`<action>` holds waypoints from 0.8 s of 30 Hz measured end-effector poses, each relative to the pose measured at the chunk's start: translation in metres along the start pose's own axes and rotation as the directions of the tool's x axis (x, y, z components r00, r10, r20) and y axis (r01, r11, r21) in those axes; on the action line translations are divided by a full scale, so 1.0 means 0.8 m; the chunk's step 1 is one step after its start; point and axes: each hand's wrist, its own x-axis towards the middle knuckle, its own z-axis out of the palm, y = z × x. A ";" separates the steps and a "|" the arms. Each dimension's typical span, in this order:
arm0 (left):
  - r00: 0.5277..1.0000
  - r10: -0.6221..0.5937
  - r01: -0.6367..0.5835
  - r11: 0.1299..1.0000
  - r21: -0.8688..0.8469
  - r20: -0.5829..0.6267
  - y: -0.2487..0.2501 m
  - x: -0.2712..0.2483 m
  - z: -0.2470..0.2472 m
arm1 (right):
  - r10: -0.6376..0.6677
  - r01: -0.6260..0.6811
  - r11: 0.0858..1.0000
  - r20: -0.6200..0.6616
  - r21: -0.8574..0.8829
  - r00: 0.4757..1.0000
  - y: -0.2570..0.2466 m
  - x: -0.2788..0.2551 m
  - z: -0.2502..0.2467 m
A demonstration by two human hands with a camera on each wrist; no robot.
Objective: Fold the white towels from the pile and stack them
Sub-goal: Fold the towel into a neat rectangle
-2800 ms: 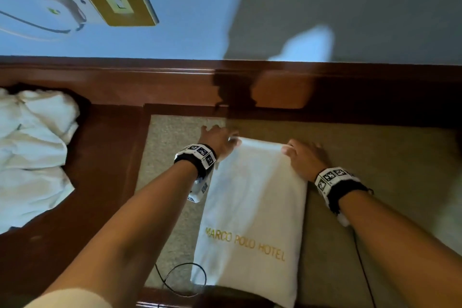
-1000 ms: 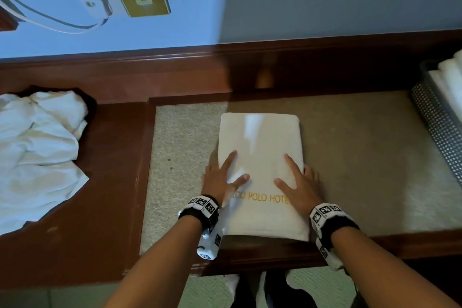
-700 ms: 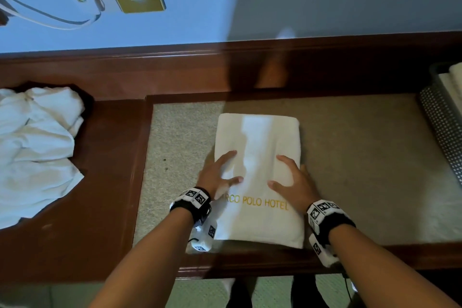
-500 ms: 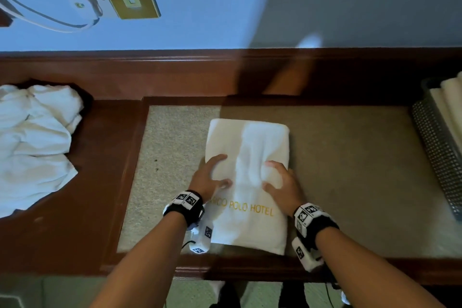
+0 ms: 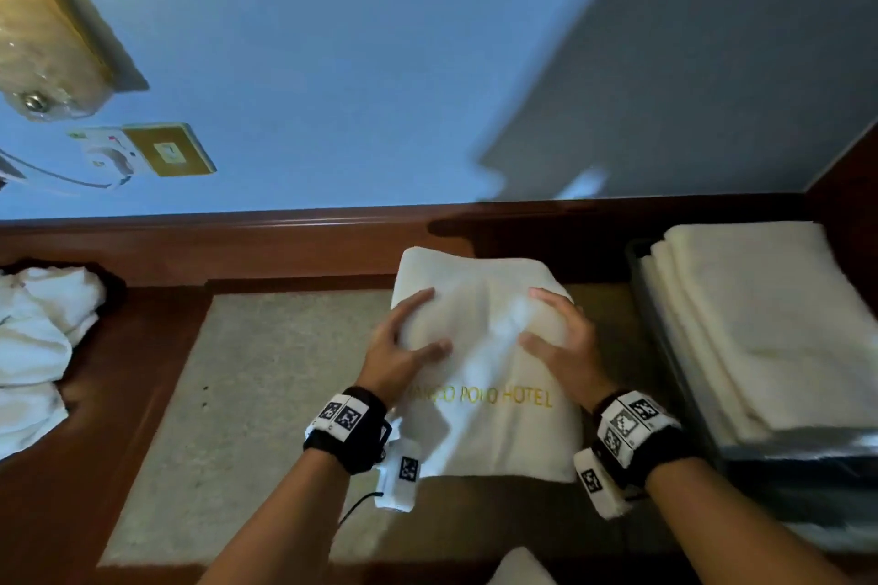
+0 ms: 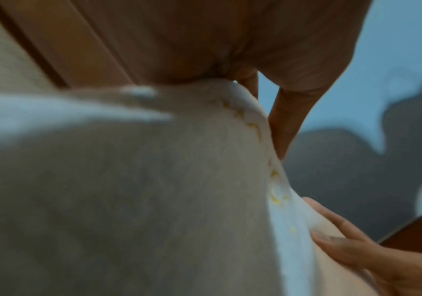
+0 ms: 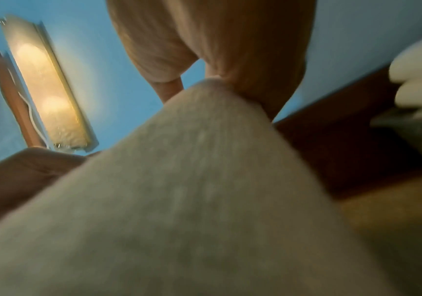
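Both forearms reached forward. The left hand (image 5: 398, 349) and right hand (image 5: 563, 347) each clasped a side of the folded towel (image 5: 480, 423), thumbs on top, fingers apparently curled beneath, above the tabletop (image 5: 247, 394), just beside the stacked towels (image 5: 769, 328).

Both arms reach forward, side by side, bare from the elbow down. Each wrist wears a black band with small black-and-white squares on it. The left hand (image 5: 396, 347) holds the left side of the folded towel (image 5: 494, 423), with its thumb on top and its fingers curled over the edge. The right hand (image 5: 563, 347) holds the right side the same way, thumb on top, fingers bent around the edge. The two thumbs point toward each other. The hands are a little apart.
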 end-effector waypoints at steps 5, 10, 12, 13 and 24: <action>0.986 0.151 -0.147 0.988 -0.052 0.070 0.078 0.043 0.135 | -0.081 0.066 0.990 -0.113 -0.128 0.990 -0.058 0.035 -0.158; 0.969 0.181 -0.157 0.977 -0.146 0.167 0.141 0.080 0.267 | -0.120 0.082 0.978 -0.199 -0.191 0.973 -0.086 0.070 -0.301; 0.961 0.176 -0.139 0.974 -0.181 0.212 0.159 0.094 0.324 | -0.143 0.104 0.978 -0.217 -0.183 0.966 -0.088 0.086 -0.360; 0.959 0.173 -0.131 0.973 -0.191 0.224 0.164 0.101 0.352 | -0.137 0.097 0.979 -0.228 -0.180 0.964 -0.088 0.093 -0.387; 0.877 -0.343 0.274 0.932 0.237 0.336 0.040 0.091 0.548 | 0.543 -0.588 0.714 -0.229 -0.381 0.808 0.077 0.053 -0.525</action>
